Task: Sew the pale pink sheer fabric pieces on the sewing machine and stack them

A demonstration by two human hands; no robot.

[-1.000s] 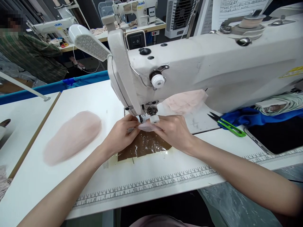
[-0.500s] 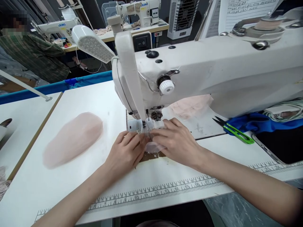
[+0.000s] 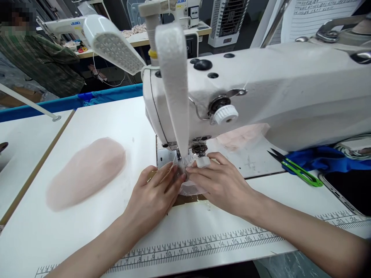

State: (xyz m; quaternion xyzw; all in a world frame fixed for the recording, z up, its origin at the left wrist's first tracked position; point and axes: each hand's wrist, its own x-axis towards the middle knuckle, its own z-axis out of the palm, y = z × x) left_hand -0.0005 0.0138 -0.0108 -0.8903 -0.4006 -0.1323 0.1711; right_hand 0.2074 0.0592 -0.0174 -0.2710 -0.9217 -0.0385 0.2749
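Since 1 s back: left hand (image 3: 153, 193) went from fingertip pinch to palm-down. Sheer pink piece (image 3: 85, 173) lies flat at left, likely parked within reach. Left fingers slightly fanned, probably steadying; can't tell if pinching. Sheer fabric (image 3: 191, 189) sits between hands, by presser foot (image 3: 179, 155). Right hand (image 3: 224, 183): fingers bunched at fabric, likely guiding; pinch unclear.

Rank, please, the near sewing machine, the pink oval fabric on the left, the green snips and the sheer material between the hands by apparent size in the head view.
1. Near sewing machine
2. Pink oval fabric
3. Green snips
Unsure: sheer material, partly covered by the left hand and right hand.
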